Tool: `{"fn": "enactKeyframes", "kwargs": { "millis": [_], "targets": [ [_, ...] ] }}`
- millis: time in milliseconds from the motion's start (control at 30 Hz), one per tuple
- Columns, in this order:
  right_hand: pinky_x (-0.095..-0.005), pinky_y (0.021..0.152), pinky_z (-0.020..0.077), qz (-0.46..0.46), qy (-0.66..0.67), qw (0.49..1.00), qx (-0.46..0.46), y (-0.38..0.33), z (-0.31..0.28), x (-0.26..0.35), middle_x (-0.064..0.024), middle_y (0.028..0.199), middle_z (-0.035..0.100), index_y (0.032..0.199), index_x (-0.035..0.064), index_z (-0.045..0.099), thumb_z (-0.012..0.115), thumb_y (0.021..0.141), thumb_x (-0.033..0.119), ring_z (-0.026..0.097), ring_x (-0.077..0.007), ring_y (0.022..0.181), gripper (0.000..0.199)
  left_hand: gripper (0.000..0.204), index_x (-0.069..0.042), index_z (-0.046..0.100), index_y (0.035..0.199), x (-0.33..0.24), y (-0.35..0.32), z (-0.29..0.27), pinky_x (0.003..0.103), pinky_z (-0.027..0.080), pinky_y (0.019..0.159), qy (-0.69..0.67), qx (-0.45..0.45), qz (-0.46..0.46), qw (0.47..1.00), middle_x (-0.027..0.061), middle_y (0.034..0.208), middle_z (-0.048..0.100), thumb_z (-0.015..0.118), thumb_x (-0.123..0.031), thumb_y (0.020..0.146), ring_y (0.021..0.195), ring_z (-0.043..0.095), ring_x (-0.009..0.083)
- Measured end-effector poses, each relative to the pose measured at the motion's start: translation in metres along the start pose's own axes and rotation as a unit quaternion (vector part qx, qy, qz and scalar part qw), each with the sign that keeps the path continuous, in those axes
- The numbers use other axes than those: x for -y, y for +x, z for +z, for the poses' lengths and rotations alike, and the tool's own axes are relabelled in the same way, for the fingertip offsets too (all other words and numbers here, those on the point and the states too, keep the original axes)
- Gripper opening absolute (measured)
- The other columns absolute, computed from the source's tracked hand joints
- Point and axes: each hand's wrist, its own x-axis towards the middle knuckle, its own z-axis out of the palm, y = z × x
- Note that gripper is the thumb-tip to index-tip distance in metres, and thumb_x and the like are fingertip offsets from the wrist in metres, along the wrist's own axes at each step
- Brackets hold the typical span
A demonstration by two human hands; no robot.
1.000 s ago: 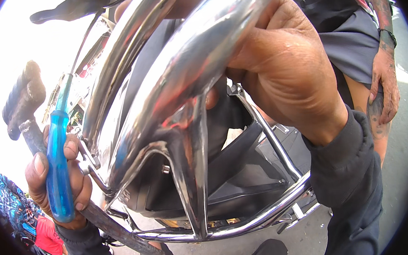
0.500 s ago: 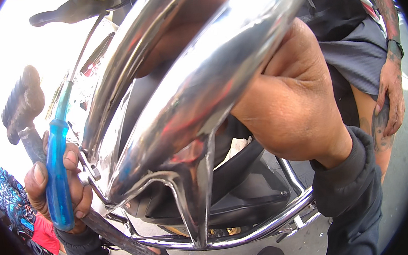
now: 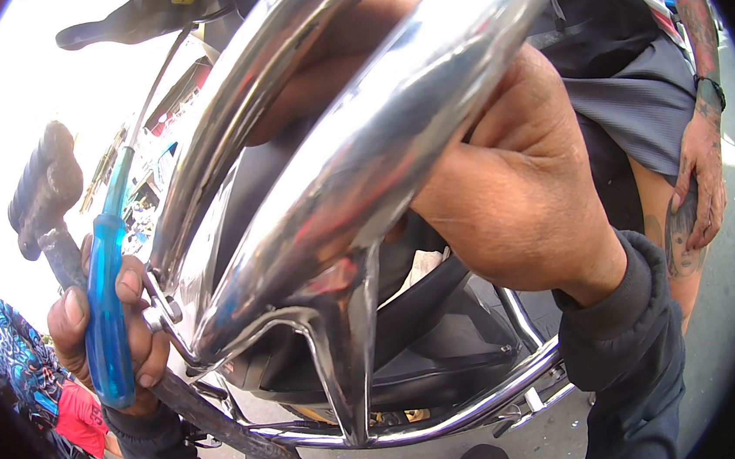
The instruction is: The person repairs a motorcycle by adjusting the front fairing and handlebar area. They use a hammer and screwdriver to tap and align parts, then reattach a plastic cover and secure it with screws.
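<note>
My left hand (image 3: 144, 354) is closed around a screwdriver with a translucent blue handle (image 3: 107, 322), its thin shank pointing up. The same hand also grips a worn hammer (image 3: 45, 192), whose head rises at the left while its dark handle slants down right past my wrist. Close by my fingertips, a bolt (image 3: 158, 316) sits at the bent lower end of a shiny chrome frame (image 3: 336, 171). My right hand (image 3: 521, 190) wraps around the frame's upper part from behind; the thick tube hides some of its fingers. A second chrome tube (image 3: 243, 100) runs alongside, farther left.
Below the frame are black bodywork (image 3: 431, 355) and a curved chrome bar (image 3: 462, 413). At the right stands a person in grey shorts (image 3: 637, 110), one hand (image 3: 702, 174) hanging by the thigh. Someone in a patterned shirt (image 3: 19, 347) is at the far left.
My right hand and forearm have shifted slightly left. The hammer and screwdriver have moved a little to the right with my left hand, whose grip looks the same.
</note>
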Motion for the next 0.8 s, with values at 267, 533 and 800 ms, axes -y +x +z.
{"fn": "enactKeyframes", "kwargs": {
  "millis": [267,533,800],
  "targets": [
    [-0.0262,0.067,0.0565,0.076,0.129,0.988,-0.032,-0.013,-0.012,0.012,-0.0137,0.104,0.069,0.125,-0.0061,0.053,0.06,0.093,0.003,0.069,-0.0143,0.083,0.034,0.051,0.015,0.028,0.125,0.005,0.008,0.005,0.037,0.045,0.042,-0.057,0.028,-0.026,0.998,0.0244,0.114,0.046,0.045,-0.027,0.102,0.045,0.044,0.0172],
    [-0.028,0.046,0.0457,-0.076,-0.518,0.846,0.099,0.012,0.047,0.092,-0.0046,0.06,0.056,0.077,0.0068,0.063,0.065,0.061,0.007,0.054,-0.0187,0.048,0.015,0.035,-0.008,0.039,0.113,0.017,0.024,0.025,0.03,0.047,0.032,-0.124,-0.048,-0.013,0.991,0.0286,0.103,0.056,0.063,-0.019,0.091,0.042,0.049,0.0173],
    [-0.0414,0.088,0.0511,-0.157,-0.556,0.766,0.28,0.082,0.091,0.066,-0.0173,0.106,0.068,0.102,-0.0006,0.065,0.065,0.079,0.01,0.064,-0.0333,0.105,0.025,0.033,0.001,0.058,0.099,0.016,0.026,0.037,0.025,0.043,0.032,-0.013,-0.089,-0.03,0.995,0.0055,0.065,0.057,0.067,-0.029,0.091,0.04,0.049,0.0112]
  ]
}}
